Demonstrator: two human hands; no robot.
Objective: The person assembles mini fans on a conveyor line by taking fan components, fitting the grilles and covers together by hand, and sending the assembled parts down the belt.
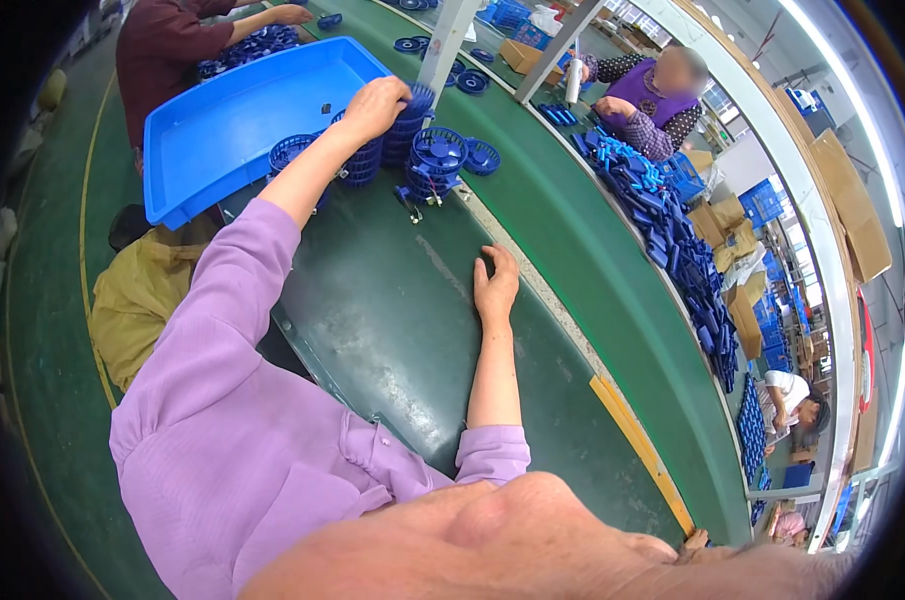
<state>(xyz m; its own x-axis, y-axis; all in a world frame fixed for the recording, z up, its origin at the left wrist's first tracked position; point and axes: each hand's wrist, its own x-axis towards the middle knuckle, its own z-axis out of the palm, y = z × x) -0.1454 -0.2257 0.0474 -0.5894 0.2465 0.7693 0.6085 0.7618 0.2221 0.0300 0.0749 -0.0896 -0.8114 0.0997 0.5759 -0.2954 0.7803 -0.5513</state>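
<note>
Conveyor belt [613,330], green, runs along the right of a dark green workbench [373,330]. Blue tray [228,130], broad and shallow, at the bench's far left corner. Tall stack of blue openwork fan guards [408,135] stands between tray and belt; further guards [361,163] crowd its tray side. Caged fan [439,150] just right of the stack. Left hand [378,105] at the stack's top, fingers bent over the upper rim; cannot tell whether they pinch it or merely touch. Right hand [496,285] on the bench near its belt-side edge, fingers loosely spread, holding nothing. Round blue grille [483,157] just past the caged fan. Smallest: metallic-looking fittings [433,199] at that fan's foot. Judgement: step in hand looks like handling the stack's topmost guard; next move seems to call for a sure hold on that rim alone, drawn straight up, since nested guards may cling or tip.
</note>
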